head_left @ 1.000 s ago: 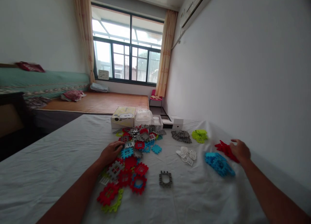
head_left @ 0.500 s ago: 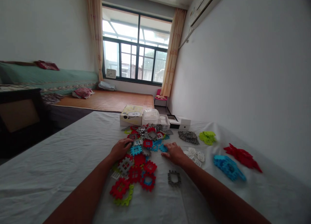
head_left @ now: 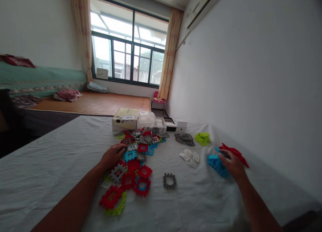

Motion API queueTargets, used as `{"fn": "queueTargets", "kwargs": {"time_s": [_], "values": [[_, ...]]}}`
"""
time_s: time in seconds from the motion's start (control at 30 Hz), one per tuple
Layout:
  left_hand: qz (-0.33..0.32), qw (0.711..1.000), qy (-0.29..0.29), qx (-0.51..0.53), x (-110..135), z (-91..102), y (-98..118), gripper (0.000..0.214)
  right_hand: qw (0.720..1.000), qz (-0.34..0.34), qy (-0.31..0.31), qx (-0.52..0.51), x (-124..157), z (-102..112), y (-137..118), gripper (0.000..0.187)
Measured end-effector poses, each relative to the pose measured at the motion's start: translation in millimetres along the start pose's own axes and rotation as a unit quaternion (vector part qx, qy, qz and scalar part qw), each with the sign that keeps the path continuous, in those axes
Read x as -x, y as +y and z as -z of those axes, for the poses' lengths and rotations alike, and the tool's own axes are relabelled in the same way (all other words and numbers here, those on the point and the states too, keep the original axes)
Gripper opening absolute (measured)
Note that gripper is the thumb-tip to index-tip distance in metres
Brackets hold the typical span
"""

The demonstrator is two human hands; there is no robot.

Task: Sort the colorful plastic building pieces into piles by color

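My left hand [head_left: 113, 155] rests at the left edge of a mixed heap of notched plastic building tiles, fingers loosely bent and apart. Close to its fingertips lie a white window tile [head_left: 132, 147] and a blue window tile [head_left: 130, 155]. On the right, my right hand [head_left: 231, 163] pinches a blue building tile [head_left: 217, 149] just above the pile of blue tiles [head_left: 216, 166]. Its palm hides part of that pile and of the red tiles [head_left: 235, 153] behind it. A single grey tile with an arched opening [head_left: 169, 181] lies between the hands.
Sorted piles of grey tiles [head_left: 184, 139], lime-green tiles [head_left: 202, 139] and white pieces [head_left: 190, 158] lie right of the heap. A yellow-and-white box [head_left: 124, 119], a clear plastic container [head_left: 146, 119] and a small white box [head_left: 181, 127] stand at the back of the cloth-covered table [head_left: 67, 151].
My right hand has moved from the heap's right edge across to the blue pile, carrying a blue tile. My left hand stays by the heap. The view has turned to the right.
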State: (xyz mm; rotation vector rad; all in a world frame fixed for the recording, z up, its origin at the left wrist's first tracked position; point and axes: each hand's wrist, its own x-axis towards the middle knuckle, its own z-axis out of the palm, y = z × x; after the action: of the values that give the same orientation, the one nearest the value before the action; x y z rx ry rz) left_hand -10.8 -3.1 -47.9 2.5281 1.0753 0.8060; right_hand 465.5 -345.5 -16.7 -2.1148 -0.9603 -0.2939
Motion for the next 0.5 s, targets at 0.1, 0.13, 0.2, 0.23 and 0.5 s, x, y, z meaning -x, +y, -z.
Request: {"fn": "queueTargets", "kwargs": {"time_s": [0.1, 0.13, 0.2, 0.23, 0.5], "values": [[0.006, 1.0, 0.001, 0.001, -0.4, -0.8, -0.3, 0.04, 0.997, -0.073, -0.011, 0.039, 5.0, 18.6, 56.6, 0.048], [0.007, 1.0, 0.001, 0.001, -0.2, -0.9, -0.1, 0.04, 0.995, -0.079, -0.023, 0.054, 7.2, 20.5, 65.9, 0.047], [0.007, 1.0, 0.001, 0.001, 0.7, -0.9, 1.1, 0.039, 0.995, -0.06, -0.022, 0.079, 10.5, 19.4, 66.6, 0.046], [0.005, 1.0, 0.0, 0.001, 1.3, -0.9, 1.9, 0.039, 0.996, -0.036, -0.007, 0.084, 11.9, 16.9, 57.6, 0.047], [0.008, 1.0, 0.001, 0.002, 6.7, 2.1, 9.1, 0.037, 0.944, 0.247, -0.204, -0.084, 78.1, -44.5, -150.0, 0.037]]}}
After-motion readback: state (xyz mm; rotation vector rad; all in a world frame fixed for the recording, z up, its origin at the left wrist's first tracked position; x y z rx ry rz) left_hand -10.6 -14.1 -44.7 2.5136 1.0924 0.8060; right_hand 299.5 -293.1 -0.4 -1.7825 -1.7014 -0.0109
